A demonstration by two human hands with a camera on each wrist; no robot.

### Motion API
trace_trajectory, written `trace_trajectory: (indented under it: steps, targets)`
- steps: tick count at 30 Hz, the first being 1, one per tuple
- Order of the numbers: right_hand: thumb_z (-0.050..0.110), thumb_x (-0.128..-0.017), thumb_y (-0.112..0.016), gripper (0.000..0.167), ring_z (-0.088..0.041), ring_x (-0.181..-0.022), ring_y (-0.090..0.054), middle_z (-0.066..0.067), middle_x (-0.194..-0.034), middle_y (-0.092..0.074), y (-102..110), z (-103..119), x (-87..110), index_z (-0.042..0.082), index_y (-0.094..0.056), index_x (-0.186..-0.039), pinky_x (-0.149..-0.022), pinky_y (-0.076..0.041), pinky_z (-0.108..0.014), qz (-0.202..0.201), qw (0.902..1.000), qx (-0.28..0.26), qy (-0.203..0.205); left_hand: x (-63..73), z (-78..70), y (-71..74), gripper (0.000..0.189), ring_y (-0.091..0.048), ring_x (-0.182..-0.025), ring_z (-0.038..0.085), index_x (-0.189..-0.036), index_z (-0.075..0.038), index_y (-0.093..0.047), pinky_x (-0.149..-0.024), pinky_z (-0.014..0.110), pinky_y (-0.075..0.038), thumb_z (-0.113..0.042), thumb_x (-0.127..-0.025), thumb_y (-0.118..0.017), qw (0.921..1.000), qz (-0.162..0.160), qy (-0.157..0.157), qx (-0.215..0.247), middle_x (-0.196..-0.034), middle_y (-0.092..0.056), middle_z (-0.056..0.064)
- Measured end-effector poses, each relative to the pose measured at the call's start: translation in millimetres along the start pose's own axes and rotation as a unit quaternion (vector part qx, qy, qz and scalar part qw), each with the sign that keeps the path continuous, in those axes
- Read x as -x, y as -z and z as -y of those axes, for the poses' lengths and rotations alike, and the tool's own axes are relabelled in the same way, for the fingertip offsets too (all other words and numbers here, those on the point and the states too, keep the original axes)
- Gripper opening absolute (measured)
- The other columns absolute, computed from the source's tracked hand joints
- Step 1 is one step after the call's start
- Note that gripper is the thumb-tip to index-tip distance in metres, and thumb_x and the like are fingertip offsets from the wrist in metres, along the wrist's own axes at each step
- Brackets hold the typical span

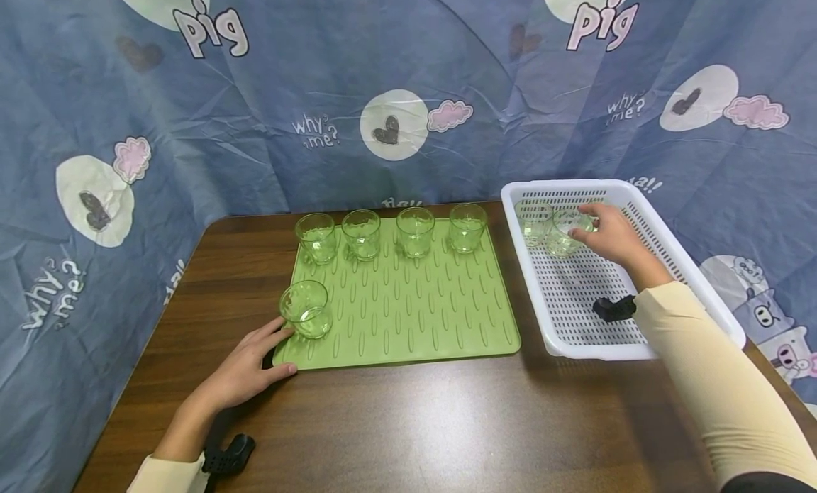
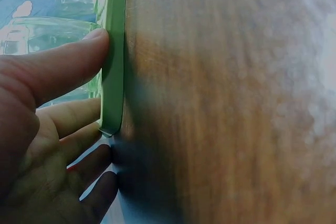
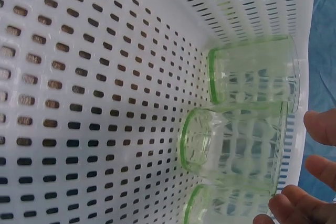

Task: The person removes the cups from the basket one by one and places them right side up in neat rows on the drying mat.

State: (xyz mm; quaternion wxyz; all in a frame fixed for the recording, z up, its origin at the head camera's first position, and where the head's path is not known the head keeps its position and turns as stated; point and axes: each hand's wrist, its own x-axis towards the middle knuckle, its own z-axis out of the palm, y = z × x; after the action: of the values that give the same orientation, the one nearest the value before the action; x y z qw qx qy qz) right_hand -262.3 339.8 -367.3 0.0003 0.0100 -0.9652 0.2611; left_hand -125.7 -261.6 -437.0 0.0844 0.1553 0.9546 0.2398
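In the head view, my left hand [image 1: 245, 369] rests at the near left corner of a green ridged mat [image 1: 408, 316], thumb on its front edge and fingers loosely extended. Close beyond those fingers, a clear green-tinted glass [image 1: 306, 308] stands upright on the mat. My right hand [image 1: 609, 234] reaches into a white perforated basket [image 1: 542, 316], with thumb and fingers apart around the rims of the glasses there. The right wrist view reveals three upright glasses, including a middle glass [image 3: 231, 140] and a glass cut off at the bottom [image 3: 226, 205], beside the fingertips.
A row of several similar glasses, among them a left-end glass [image 1: 317, 239] and a right-end glass [image 1: 467, 229], lines the mat's far edge. Everything stands on a brown wooden table [image 1: 408, 422]. A blue printed cloth [image 1: 255, 124] hangs behind the table.
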Motion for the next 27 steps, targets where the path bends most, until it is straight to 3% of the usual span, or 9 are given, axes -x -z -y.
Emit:
trace_trajectory:
  steps: [6,14,27]
  targets:
    - [0.022,-0.097,-0.058,0.057,-0.057,-0.119,-0.051,-0.037,-0.141,-0.041,-0.7,-0.2,1.8,-0.009,-0.042,-0.143,-0.094,-0.046,-0.063,0.000,1.0000,-0.007,-0.006,0.6,-0.2,0.0,0.068,-0.032,-0.139,0.052,-0.143,0.000,-0.050,-0.104,0.070,-0.035,-0.037,-0.090,-0.071,1.0000,-0.003,0.000,0.003,-0.157,-0.032,0.027]
    - [0.023,-0.098,-0.058,0.057,-0.055,-0.126,-0.044,-0.039,-0.140,-0.041,-1.6,-3.6,1.6,-0.010,-0.042,-0.142,-0.098,-0.043,-0.065,0.005,0.9996,-0.024,-0.012,0.6,1.7,-0.9,0.068,-0.032,-0.139,0.052,-0.144,-0.001,-0.049,-0.103,0.070,-0.035,-0.037,-0.091,-0.071,1.0000,-0.002,-0.001,0.001,-0.157,-0.032,0.026]
    - [0.029,-0.094,-0.065,0.069,-0.055,-0.125,-0.045,-0.040,-0.138,-0.043,-0.8,-5.4,1.0,-0.011,-0.039,-0.144,-0.100,-0.041,-0.065,0.027,0.9996,0.002,-0.007,-1.3,2.7,-1.7,0.068,-0.032,-0.139,0.052,-0.144,0.000,-0.050,-0.103,0.069,-0.035,-0.038,-0.091,-0.071,1.0000,0.000,-0.001,-0.006,-0.157,-0.033,0.027]
